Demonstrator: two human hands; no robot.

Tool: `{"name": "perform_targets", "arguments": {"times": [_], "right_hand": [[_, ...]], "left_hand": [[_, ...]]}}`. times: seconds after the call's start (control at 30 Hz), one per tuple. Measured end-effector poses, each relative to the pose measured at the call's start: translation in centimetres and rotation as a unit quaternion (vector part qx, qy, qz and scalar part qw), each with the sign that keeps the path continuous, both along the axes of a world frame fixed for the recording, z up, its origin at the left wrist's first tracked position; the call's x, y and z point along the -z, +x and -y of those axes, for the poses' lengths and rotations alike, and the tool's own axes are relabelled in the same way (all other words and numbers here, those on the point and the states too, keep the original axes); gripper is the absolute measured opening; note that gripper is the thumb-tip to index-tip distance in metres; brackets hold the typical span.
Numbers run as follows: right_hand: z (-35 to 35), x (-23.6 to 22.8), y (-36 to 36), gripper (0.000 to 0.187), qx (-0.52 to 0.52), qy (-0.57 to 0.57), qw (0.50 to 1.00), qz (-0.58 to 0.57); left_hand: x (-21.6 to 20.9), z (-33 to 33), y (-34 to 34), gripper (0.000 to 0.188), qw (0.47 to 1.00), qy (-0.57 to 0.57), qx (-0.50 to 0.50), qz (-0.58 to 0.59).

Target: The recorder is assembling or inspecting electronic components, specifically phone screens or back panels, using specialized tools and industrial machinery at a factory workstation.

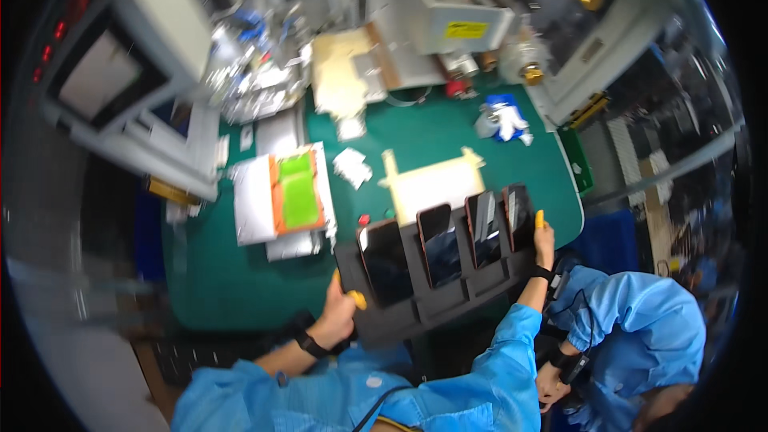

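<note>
Both my hands carry a dark grey tray by its two ends, tilted with its right end farther away. Several smartphones lie side by side in its slots, among them a large dark-screened smartphone at the left and a smartphone at the right end. My left hand grips the left end, its thumb in a yellow finger cot. Around the right end is my right hand, closed, also with a yellow finger cot. Some fingers of both hands are hidden by the tray.
Beyond the tray, a white sheet is taped to the green table. An orange-and-green pad lies on white sheets at left. Machines flank the table. Close at my right sits another person in a blue sleeve.
</note>
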State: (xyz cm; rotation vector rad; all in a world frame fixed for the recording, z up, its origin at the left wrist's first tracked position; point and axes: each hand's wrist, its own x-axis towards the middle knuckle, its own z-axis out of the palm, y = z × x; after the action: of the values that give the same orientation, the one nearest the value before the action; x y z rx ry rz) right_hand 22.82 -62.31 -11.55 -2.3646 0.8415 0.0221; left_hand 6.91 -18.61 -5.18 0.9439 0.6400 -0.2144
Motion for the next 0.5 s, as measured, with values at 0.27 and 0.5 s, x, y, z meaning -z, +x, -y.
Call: {"name": "perform_targets", "arguments": {"times": [0.27,0.5], "right_hand": [[-16.2,-13.8,-5.4,0.027,-0.334,0.158,0.923,-0.104],[-26.9,-5.4,-15.1,0.020,-0.434,0.235,0.844,-0.211]], "left_hand": [[-0.1,-19.0,-8.2,0.069,0.993,0.087,-0.079,0.011],[3.6,-33.9,-14.6,0.059,0.969,0.226,-0.061,-0.082]]}}
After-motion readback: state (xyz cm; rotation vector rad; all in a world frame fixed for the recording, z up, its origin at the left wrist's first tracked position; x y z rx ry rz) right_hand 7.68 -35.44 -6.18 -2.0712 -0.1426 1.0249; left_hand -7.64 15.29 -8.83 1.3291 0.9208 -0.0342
